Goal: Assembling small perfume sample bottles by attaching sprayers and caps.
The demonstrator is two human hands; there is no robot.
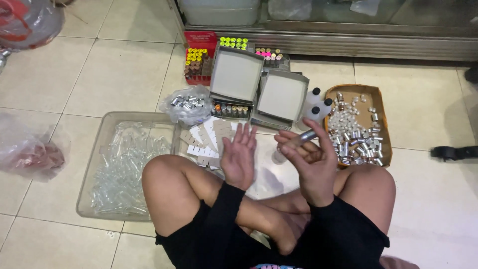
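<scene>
Vial (304, 136), small with a silvery cap, sits pinched in my right hand (309, 164), fingers curled round it above my crossed knees. My left hand (239, 157) is open, palm flat, fingers spread, holding nothing. Just beyond lie cardboard inserts (206, 139) on the floor, a clear tray of glass tubes (122, 167) to the left, a brown tray of caps (358, 132) to the right, then two open boxes (259, 89).
</scene>
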